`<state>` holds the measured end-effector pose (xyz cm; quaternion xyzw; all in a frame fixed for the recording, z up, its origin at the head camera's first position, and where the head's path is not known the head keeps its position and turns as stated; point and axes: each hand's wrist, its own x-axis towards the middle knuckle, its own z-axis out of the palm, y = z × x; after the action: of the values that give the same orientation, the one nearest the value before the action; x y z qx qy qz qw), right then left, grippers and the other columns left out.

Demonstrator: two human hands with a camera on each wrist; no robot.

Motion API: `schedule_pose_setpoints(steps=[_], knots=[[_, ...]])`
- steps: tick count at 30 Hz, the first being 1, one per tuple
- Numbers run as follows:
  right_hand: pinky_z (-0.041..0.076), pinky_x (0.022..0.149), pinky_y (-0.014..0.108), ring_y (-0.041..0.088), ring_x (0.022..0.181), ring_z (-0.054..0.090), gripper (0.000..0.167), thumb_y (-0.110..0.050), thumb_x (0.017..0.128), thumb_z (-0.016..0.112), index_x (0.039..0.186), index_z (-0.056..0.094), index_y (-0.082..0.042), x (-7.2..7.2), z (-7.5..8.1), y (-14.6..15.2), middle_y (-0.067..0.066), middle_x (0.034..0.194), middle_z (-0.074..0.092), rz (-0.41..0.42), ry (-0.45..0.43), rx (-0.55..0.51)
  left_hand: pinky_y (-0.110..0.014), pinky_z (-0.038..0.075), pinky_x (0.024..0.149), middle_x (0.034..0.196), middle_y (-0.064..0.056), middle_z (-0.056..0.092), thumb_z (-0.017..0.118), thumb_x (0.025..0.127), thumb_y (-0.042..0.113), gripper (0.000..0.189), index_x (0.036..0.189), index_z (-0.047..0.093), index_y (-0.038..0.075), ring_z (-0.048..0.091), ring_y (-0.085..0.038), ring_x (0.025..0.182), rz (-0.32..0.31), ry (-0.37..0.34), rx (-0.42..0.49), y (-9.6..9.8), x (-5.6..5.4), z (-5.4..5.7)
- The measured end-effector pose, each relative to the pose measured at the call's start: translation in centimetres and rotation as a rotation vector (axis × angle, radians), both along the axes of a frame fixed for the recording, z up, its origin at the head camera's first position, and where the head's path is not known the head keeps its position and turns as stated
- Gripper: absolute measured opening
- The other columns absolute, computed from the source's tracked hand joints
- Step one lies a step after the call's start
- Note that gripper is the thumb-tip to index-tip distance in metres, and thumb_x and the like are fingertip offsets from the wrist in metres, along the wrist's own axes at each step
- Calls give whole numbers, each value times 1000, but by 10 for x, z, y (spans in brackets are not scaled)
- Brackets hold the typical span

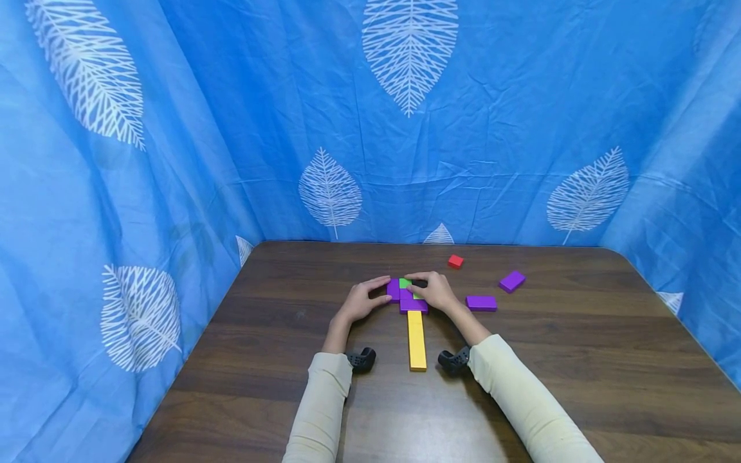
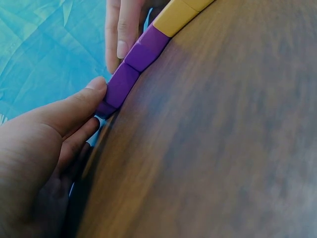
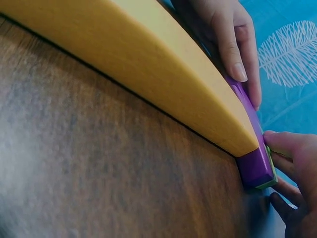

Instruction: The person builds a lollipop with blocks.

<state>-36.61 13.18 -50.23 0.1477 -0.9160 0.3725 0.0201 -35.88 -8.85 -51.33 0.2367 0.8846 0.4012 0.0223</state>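
A purple block [image 1: 393, 290] stands on edge or lies at the left of a small group of blocks on the table. My left hand [image 1: 360, 302] holds it at its outer side, thumb at the near end and fingers toward the far end. My right hand [image 1: 435, 292] pinches a green block [image 1: 404, 283] between thumb and forefinger, partly covering it. Nearer me, another purple block [image 1: 413, 307] lies crosswise against the group. A long yellow block [image 1: 417, 341] runs from it toward me. In the right wrist view, green [image 3: 268, 184] shows behind the purple.
Two loose purple blocks, one flat [image 1: 482, 303] and one angled [image 1: 512, 281], lie right of my right hand. A small red block [image 1: 455, 262] sits farther back. A blue leaf-patterned curtain [image 1: 486, 161] hangs beyond the brown wooden table [image 1: 260, 360].
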Motion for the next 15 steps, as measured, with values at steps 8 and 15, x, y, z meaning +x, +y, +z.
schedule_pose_setpoints(steps=[8,15], knots=[[37,99,48,31,119,48,39,-21,86,66,123,61,-7,1,1,-1,12,122,59,13,36,-37,-41,29,106,138,0,46,61,89,31,50,135,49,16,37,-20,130,5,-12,1,-1,-1,-1],[43,94,46,30,114,53,37,-23,87,66,119,62,-5,-2,8,10,13,117,62,-25,55,-90,-40,29,106,138,0,46,61,89,32,50,135,50,16,38,-20,129,3,-5,1,-1,0,0]])
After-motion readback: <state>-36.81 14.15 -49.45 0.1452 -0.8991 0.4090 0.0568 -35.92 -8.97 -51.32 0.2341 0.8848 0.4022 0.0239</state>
